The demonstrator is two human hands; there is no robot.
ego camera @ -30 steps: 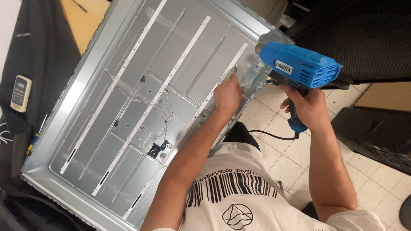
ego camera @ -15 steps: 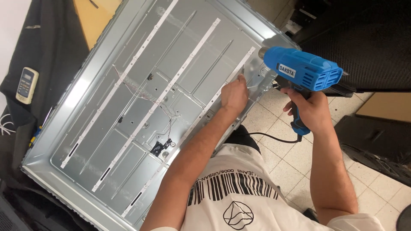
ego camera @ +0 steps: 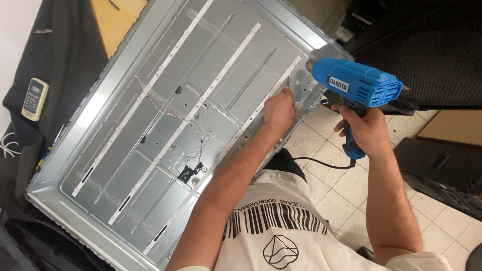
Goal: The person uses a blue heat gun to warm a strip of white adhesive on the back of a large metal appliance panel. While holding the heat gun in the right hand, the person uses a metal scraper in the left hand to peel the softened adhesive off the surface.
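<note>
A large silver metal back panel (ego camera: pixel 115 115) of a flat screen lies tilted before me, with three long white light strips (ego camera: pixel 201 100) running across it. My left hand (ego camera: pixel 279 111) rests on the nearest strip close to its far end, fingers pinching at it. My right hand (ego camera: pixel 362 131) grips the handle of a blue heat gun (ego camera: pixel 359 85), whose nozzle points at the panel's far right corner, just beyond my left hand. A black cord (ego camera: pixel 321 163) trails from the gun's handle.
A pale remote control (ego camera: pixel 34 99) lies on black cloth (ego camera: pixel 60 55) left of the panel. Thin wires and a small black connector (ego camera: pixel 193 170) sit mid-panel. Dark cases (ego camera: pixel 432 50) stand on the tiled floor (ego camera: pixel 341 190) to the right; a wooden board (ego camera: pixel 113 20) lies behind.
My left hand has slid farther along the nearest strip toward the far right corner. The heat gun has stayed aimed at that corner, held by my right hand.
</note>
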